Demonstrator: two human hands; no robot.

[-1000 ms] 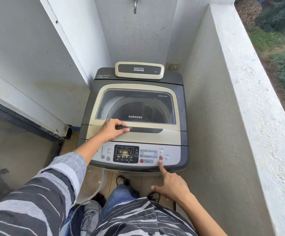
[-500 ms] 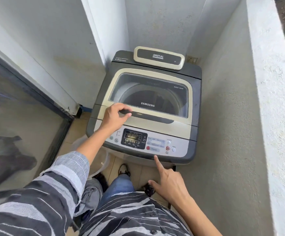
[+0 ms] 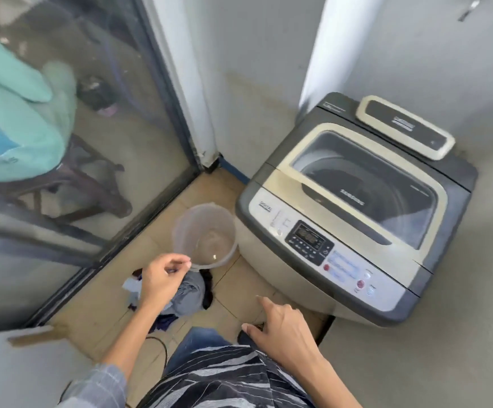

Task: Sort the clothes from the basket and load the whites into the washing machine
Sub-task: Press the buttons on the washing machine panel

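— Where are your hands?
— My left hand (image 3: 162, 279) hovers, fingers loosely curled and empty, above the pile of clothes (image 3: 185, 293) on the tiled floor beside the clear plastic bucket (image 3: 205, 234). My right hand (image 3: 280, 328) hangs relaxed, holding nothing.
— And the washing machine (image 3: 354, 213)?
— Lid down, right of the bucket.

Both arms come in from the bottom of the frame. Left hand (image 3: 162, 279) sits lower-centre-left, back of hand twd cam, fingers loosely curled w/ thumb near index tip, can't tell if it's pinching anything tbh. Left forearm bare, striped sleeve pushed up at bottom left. Right hand (image 3: 280, 326) lower centre, fingers relaxed, index sticking out up-left, holding nothing.
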